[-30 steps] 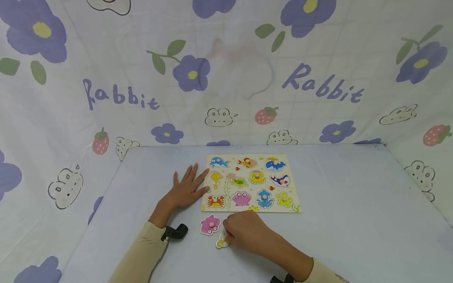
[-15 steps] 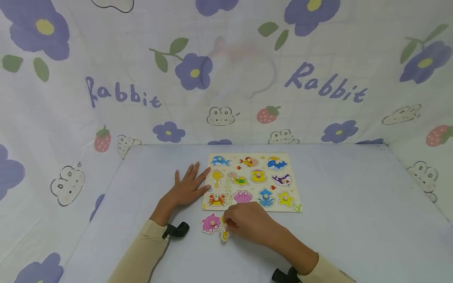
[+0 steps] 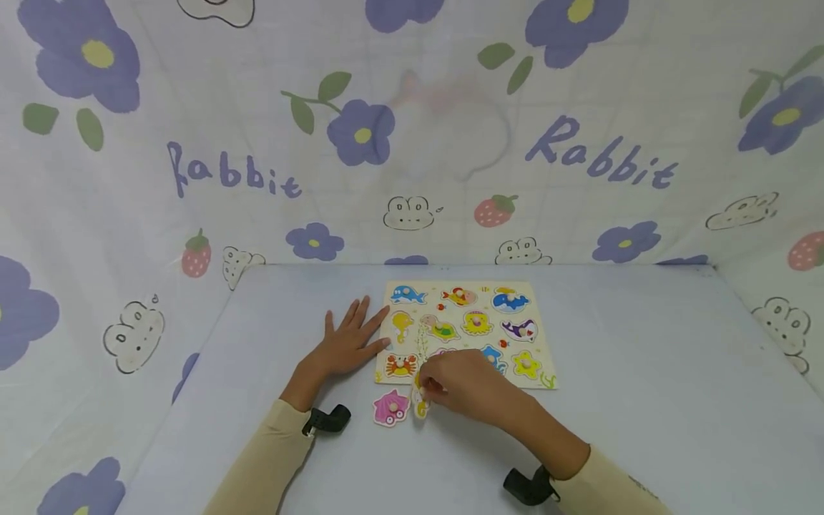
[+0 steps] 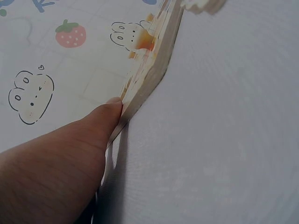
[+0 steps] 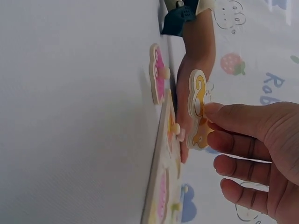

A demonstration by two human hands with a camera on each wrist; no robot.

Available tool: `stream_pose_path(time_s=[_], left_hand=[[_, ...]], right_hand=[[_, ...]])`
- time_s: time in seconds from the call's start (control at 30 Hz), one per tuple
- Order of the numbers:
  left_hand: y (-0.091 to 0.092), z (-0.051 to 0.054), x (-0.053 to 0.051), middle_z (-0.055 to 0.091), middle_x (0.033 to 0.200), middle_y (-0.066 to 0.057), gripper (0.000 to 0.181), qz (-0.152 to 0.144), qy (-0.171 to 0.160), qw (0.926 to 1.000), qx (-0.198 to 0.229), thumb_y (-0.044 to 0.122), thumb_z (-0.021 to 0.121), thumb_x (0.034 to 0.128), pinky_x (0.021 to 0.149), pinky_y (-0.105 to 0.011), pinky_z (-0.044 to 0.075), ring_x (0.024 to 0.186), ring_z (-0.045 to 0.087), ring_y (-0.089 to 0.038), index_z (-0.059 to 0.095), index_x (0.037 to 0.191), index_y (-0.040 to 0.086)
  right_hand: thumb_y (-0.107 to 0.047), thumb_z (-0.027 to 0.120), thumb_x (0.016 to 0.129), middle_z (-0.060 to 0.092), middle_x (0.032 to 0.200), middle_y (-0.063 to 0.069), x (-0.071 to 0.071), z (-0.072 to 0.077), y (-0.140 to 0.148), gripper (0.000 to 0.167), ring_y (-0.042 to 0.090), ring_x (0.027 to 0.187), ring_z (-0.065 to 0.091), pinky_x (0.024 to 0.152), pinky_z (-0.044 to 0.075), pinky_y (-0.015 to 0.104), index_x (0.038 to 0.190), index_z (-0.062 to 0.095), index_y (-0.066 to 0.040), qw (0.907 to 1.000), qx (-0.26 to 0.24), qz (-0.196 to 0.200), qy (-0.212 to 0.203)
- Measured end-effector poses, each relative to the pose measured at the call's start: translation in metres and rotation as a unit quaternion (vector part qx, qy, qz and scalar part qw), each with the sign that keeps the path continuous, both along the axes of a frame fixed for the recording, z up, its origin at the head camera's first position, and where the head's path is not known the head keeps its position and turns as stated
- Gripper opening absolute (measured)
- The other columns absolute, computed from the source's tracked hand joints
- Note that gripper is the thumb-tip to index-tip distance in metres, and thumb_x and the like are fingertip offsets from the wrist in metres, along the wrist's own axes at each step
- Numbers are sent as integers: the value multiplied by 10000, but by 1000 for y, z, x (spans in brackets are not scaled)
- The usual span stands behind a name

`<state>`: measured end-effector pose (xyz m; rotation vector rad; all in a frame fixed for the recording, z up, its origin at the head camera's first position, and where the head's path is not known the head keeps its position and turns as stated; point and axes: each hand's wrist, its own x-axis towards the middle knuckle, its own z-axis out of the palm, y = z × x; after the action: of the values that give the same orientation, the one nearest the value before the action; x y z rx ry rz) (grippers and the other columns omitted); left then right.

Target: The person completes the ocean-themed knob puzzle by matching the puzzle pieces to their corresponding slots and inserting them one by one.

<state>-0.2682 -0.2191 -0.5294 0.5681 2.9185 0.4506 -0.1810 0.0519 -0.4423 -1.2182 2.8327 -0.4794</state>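
In the head view my left hand (image 3: 347, 348) lies with fingers spread on the table, its fingertips and thumb touching the left edge of a wooden knob puzzle board (image 3: 539, 347). The left wrist view has the thumb against the board's side (image 4: 152, 79). My right hand (image 3: 466, 383) pinches a yellow seahorse puzzle piece (image 5: 200, 95) between thumb and index finger, tilted up on edge above the table at the board's front edge. Just left of it lies a pink shell piece (image 3: 390, 408) with a round knob. The right hand covers part of the board's bottom row.
The board holds several sea-animal pieces, among them a crab (image 3: 401, 365), an octopus (image 3: 477, 322) and a star (image 3: 527, 364). A seahorse-shaped spot (image 3: 402, 326) shows at its left. A patterned cloth (image 3: 450, 236) hangs behind the pale table (image 3: 644, 372).
My right hand has lifted the seahorse piece off the table and carried it forward, toward the board's front edge. The left hand has stayed at the board's left edge.
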Motion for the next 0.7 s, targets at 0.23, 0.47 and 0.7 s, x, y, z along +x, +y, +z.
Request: stream_pose_path(time_s=[0.23,0.47,0.7], left_hand=[[-1,2,0,-16,1702,-133,709,21,-49,10000,-53,602,391,1042,1126,-727,-98,1563,-40,-340,160,1642,303],[0,4,2,-19,1700,-142,704,11,-84,10000,-47,592,398,1046,1125,-731,-92,1561,-39,-343,166,1641,298],[1,5,3,-15,1699,-142,705,0,-85,10000,41,596,402,1043,1123,-734,-89,1561,-33,-347,169,1640,302]], right_hand=[[-241,828,874,701,822,-135,-23,12,-3,85,37,672,532,630,457,191,939,784,-207,9999,147,-14,86],[-268,828,874,720,839,-98,-53,24,-15,94,63,706,567,668,484,217,918,776,-203,9978,640,-68,132],[-232,798,901,730,848,-53,-81,28,-30,97,84,692,566,642,484,223,971,792,-164,9946,980,208,256]])
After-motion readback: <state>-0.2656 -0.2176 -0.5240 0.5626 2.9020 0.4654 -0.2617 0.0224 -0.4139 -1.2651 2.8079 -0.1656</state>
